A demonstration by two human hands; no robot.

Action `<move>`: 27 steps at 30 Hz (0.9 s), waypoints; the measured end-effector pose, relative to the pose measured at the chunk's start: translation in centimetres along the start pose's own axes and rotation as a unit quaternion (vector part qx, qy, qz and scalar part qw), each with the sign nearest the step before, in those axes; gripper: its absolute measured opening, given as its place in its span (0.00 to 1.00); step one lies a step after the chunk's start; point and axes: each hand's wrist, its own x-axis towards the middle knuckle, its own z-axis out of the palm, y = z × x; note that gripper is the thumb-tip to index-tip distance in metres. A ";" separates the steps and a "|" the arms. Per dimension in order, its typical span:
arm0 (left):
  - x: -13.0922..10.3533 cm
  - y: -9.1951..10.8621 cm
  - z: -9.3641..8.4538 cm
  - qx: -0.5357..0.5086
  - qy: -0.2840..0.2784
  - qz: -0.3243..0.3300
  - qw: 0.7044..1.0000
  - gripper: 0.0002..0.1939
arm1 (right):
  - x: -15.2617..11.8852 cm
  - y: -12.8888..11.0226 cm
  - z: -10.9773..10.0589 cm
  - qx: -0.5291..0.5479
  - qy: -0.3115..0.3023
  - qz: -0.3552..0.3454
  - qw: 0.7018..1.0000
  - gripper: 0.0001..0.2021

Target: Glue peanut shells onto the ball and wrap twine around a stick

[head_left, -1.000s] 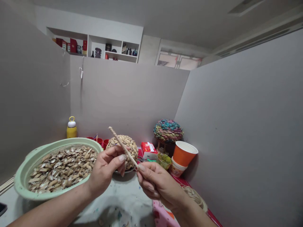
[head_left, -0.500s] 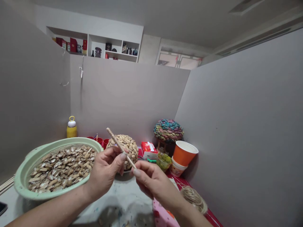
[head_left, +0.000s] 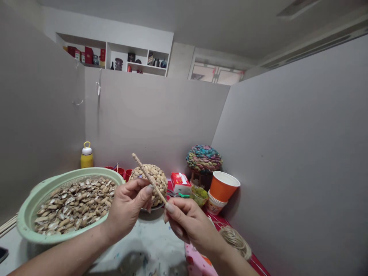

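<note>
Shows ridged, slender stick (head_left: 148,177) slanting in front of knobbly, rounded ball (head_left: 160,179), pinched mid-length by left hand (head_left: 128,205), at lower end by right hand (head_left: 191,222); left of ball, rough shells (head_left: 74,207) in green basin (head_left: 23,224).

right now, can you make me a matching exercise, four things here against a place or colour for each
1. stick
2. bottle
3. basin
4. bucket

A. pale green, holding shells
B. orange outside, white inside
C. held by the left hand and right hand
D. yellow and white

Pairs: 1-C, 2-D, 3-A, 4-B
</note>
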 end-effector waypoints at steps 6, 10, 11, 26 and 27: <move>-0.7 0.0 0.8 0.013 -0.011 -0.012 1.000 0.08 | 0.0 -0.2 0.4 -0.006 0.033 -0.019 0.999 0.21; -1.4 -0.8 1.5 0.008 -0.037 -0.036 0.999 0.08 | 0.1 -0.3 0.8 -0.054 0.092 -0.063 0.992 0.22; -1.5 -1.0 1.6 0.003 -0.041 -0.040 0.998 0.07 | 0.1 -0.2 0.7 -0.053 0.097 -0.067 0.992 0.22; -1.6 -0.4 1.8 -0.044 -0.065 -0.057 0.995 0.06 | 0.4 0.3 0.6 0.082 0.079 -0.042 0.993 0.19; -1.5 -0.3 1.9 -0.040 -0.058 -0.063 0.996 0.06 | 0.4 0.4 0.6 0.074 0.086 -0.047 0.992 0.19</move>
